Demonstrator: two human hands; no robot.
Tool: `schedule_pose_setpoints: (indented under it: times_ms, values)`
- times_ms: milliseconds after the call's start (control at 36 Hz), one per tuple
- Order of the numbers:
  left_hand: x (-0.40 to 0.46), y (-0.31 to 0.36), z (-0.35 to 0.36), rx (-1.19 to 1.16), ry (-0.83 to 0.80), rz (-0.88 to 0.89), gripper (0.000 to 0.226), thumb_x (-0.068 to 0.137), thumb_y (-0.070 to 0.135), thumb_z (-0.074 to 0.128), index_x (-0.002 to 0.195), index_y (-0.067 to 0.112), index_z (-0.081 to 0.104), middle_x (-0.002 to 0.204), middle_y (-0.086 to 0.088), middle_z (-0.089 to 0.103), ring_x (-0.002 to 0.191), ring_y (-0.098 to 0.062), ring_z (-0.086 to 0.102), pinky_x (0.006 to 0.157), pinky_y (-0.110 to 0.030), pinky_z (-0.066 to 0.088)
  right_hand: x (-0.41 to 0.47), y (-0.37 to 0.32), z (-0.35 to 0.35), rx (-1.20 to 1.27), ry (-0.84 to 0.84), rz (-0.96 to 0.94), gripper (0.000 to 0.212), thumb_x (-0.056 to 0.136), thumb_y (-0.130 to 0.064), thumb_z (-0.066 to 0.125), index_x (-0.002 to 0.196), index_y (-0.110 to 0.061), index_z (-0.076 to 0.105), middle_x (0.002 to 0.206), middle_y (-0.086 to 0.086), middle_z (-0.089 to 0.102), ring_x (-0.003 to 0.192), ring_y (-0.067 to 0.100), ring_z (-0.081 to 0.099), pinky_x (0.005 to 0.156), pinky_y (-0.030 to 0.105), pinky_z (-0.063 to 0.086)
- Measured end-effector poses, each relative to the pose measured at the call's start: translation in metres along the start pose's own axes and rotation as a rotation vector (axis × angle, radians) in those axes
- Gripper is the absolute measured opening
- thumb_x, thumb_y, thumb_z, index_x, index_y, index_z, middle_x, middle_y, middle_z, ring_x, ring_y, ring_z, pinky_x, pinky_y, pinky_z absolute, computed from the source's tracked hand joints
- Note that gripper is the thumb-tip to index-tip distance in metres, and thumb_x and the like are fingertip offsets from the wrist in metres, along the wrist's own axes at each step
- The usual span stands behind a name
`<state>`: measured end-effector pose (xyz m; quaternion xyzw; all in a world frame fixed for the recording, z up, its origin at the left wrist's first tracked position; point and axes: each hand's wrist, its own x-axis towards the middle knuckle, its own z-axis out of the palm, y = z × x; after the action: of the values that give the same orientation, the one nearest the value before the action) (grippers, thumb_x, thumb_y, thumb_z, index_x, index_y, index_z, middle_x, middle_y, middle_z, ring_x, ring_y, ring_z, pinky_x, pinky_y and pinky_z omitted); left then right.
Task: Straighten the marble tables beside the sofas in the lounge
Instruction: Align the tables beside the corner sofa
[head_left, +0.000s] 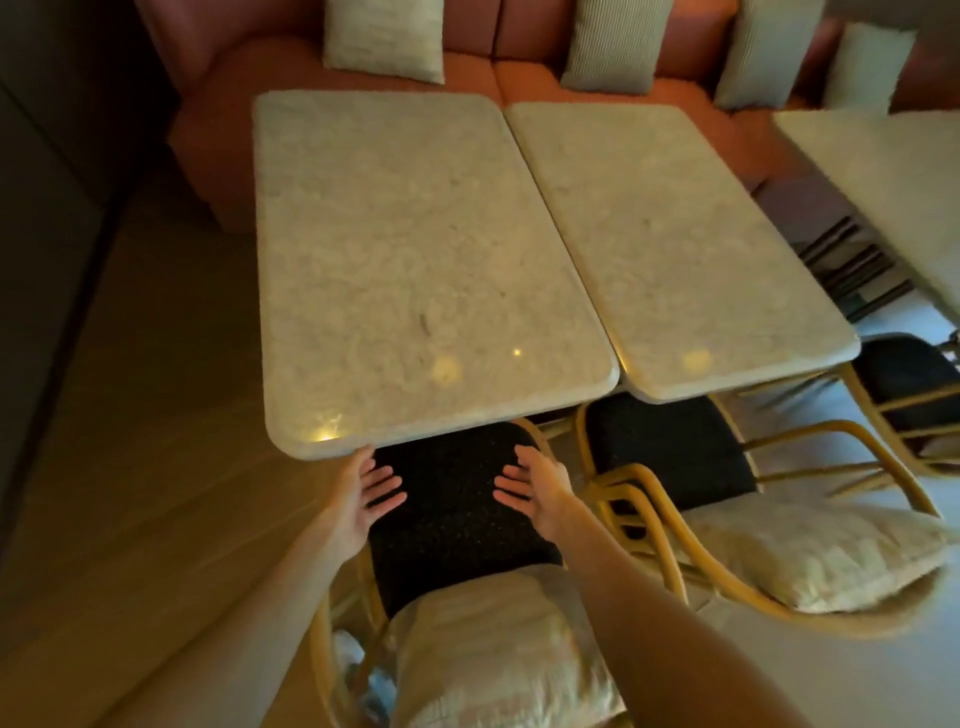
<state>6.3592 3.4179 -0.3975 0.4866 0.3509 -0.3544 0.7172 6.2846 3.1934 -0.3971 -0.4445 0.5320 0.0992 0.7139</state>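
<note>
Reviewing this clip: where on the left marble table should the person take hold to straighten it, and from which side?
Probably the near short edge of the left marble table, from the chair side. That rounded rim overhangs the black chair seat, leaving room for fingers beneath. The open left hand and right hand are already just below it, palms facing, suited to gripping toward the two near corners.

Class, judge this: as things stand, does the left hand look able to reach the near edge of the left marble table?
Probably yes: the left hand is open just below the left marble table, with nothing between them.
</note>
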Motion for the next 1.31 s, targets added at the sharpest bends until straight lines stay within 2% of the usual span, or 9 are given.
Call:
schedule_pose_setpoints:
  times_ms: [167,278,389,694,806,944,1000,1167,1306]
  values:
    - [0.030,-0.002,0.007,-0.228,-0.004,-0.044,0.065,0.098,0.032,0.059,0.152,0.011,0.031,0.144,-0.024,0.043,0.132,-0.039,0.049,0.102,-0.054,0.046,0.031,-0.012,0.007,0.120,0.020,0.005,0.059,0.095,-0.027,0.066,0.145,-0.007,0.043,0.135,0.023,0.051,0.107,0.036,0.062,0.086,0.048,0.058]
    - [0.054,0.000,0.021,-0.225,0.010,-0.013,0.061,0.096,0.034,0.060,0.149,0.014,0.038,0.147,-0.023,0.041,0.135,-0.036,0.047,0.108,-0.053,0.043,0.059,-0.031,0.010,0.142,0.018,-0.016,0.065,0.092,-0.030,0.070,0.147,-0.013,0.041,0.143,0.021,0.044,0.114,0.036,0.058,0.082,0.046,0.057]
    - [0.076,-0.003,0.036,-0.283,0.035,0.026,0.056,0.095,0.037,0.062,0.143,0.013,0.046,0.147,-0.018,0.044,0.137,-0.032,0.046,0.111,-0.049,0.041,0.088,-0.050,0.009,0.158,0.000,0.008,0.072,0.091,-0.036,0.070,0.150,-0.014,0.035,0.149,0.019,0.043,0.131,0.036,0.050,0.097,0.052,0.051]
    - [0.102,-0.023,0.084,-0.554,0.130,0.119,0.044,0.096,0.032,0.061,0.134,0.011,0.051,0.147,-0.010,0.049,0.140,-0.026,0.043,0.118,-0.044,0.032,0.151,-0.075,-0.014,0.469,-0.068,0.075,0.064,0.090,-0.030,0.071,0.144,-0.012,0.043,0.143,0.016,0.052,0.130,0.034,0.053,0.110,0.049,0.044]
    - [0.107,-0.039,0.079,-0.522,0.082,0.191,0.021,0.097,0.025,0.060,0.110,0.010,0.054,0.143,-0.013,0.052,0.138,-0.029,0.046,0.115,-0.047,0.037,0.155,-0.071,-0.024,0.493,-0.101,0.027,0.064,0.091,-0.022,0.070,0.146,-0.011,0.039,0.148,0.016,0.048,0.135,0.033,0.049,0.113,0.048,0.042]
    - [0.116,-0.040,0.073,-0.467,0.093,0.225,0.018,0.096,0.023,0.061,0.106,0.009,0.057,0.118,-0.011,0.063,0.121,-0.027,0.060,0.112,-0.047,0.041,0.156,-0.072,-0.027,0.418,-0.091,-0.003,0.067,0.090,-0.023,0.071,0.146,-0.010,0.037,0.147,0.017,0.048,0.134,0.036,0.049,0.109,0.051,0.045]
    - [0.117,-0.040,0.075,-0.441,0.084,0.231,0.017,0.097,0.025,0.059,0.106,0.010,0.058,0.122,-0.010,0.064,0.112,-0.023,0.062,0.111,-0.045,0.042,0.154,-0.072,-0.027,0.400,-0.093,-0.013,0.066,0.090,-0.023,0.071,0.145,-0.009,0.038,0.147,0.017,0.048,0.133,0.036,0.050,0.108,0.050,0.047]
    - [0.118,-0.040,0.077,-0.425,0.116,0.245,0.021,0.097,0.026,0.059,0.109,0.010,0.055,0.138,-0.011,0.057,0.129,-0.025,0.055,0.109,-0.043,0.044,0.152,-0.072,-0.029,0.363,-0.117,-0.032,0.035,0.091,-0.021,0.071,0.117,-0.009,0.050,0.139,0.018,0.056,0.125,0.036,0.057,0.103,0.048,0.051]
    - [0.117,-0.042,0.077,-0.395,0.121,0.266,0.016,0.098,0.027,0.057,0.101,0.012,0.057,0.135,-0.011,0.058,0.127,-0.025,0.057,0.105,-0.041,0.047,0.149,-0.071,-0.031,0.350,-0.116,-0.035,0.043,0.091,-0.020,0.071,0.126,-0.005,0.051,0.137,0.018,0.057,0.125,0.036,0.058,0.103,0.046,0.052]
